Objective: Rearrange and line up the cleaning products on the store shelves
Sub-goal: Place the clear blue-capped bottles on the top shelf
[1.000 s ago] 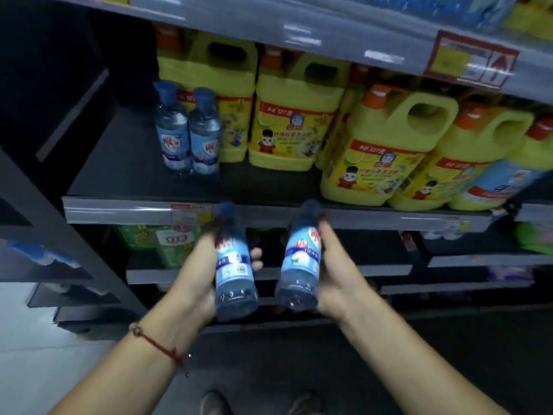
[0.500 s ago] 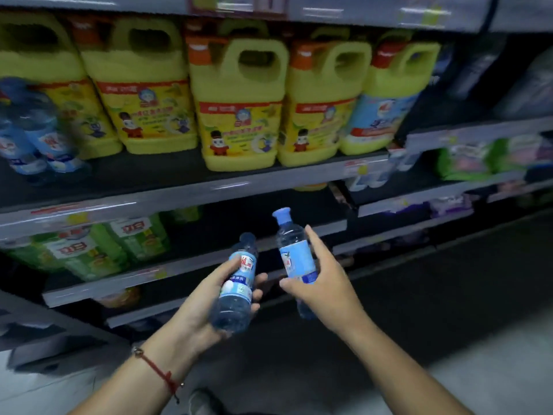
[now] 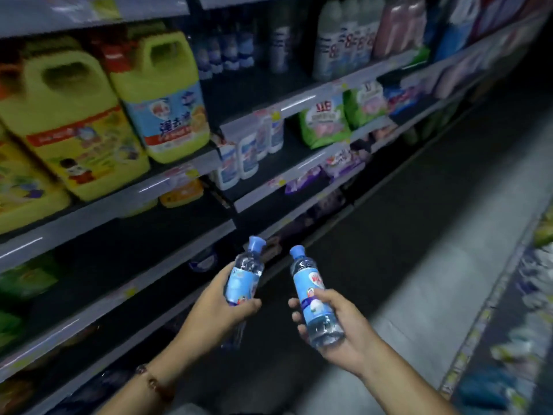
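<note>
Hands (image 3: 215, 313) around upright blue-capped bottles (image 3: 311, 298)

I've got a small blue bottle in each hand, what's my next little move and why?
Probably carry both toward the shelf bay with small dark-blue bottles up beside the yellow jugs. The left hand grips one blue-capped bottle, the right hand the other bottle, and neither is near a shelf.

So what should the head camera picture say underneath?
Left hand and right hand each hold a blue-capped bottle beside store shelves.
</note>
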A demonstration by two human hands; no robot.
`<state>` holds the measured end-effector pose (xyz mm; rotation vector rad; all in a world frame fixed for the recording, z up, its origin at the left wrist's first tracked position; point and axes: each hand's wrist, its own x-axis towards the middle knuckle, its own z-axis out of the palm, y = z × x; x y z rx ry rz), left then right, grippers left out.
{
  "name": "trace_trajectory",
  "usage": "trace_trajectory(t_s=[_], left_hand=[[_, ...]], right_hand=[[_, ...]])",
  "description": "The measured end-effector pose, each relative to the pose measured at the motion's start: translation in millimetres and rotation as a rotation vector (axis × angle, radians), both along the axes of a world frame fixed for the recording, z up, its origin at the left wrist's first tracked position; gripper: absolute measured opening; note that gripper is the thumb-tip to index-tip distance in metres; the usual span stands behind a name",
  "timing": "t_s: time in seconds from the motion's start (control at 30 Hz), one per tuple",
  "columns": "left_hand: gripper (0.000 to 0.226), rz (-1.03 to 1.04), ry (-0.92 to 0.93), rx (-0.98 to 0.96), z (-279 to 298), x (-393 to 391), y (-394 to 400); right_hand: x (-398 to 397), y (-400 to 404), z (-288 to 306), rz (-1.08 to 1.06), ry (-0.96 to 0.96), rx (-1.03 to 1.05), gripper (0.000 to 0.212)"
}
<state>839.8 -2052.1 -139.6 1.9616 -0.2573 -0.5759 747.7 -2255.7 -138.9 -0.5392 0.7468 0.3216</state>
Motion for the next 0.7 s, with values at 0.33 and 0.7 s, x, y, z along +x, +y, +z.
trace_trajectory(t_s=[0.33,0.7], left_hand=[[0.038,0.447,0.862,-0.550,25,76,-49],[0.058,0.378,0.687,-0.420,42,198,-50]], right_hand=[[100,-42,17,0.109,-0.073,-0.039,0.031],[286,-67,79,0.294,-0.468,-0.945,0.071]])
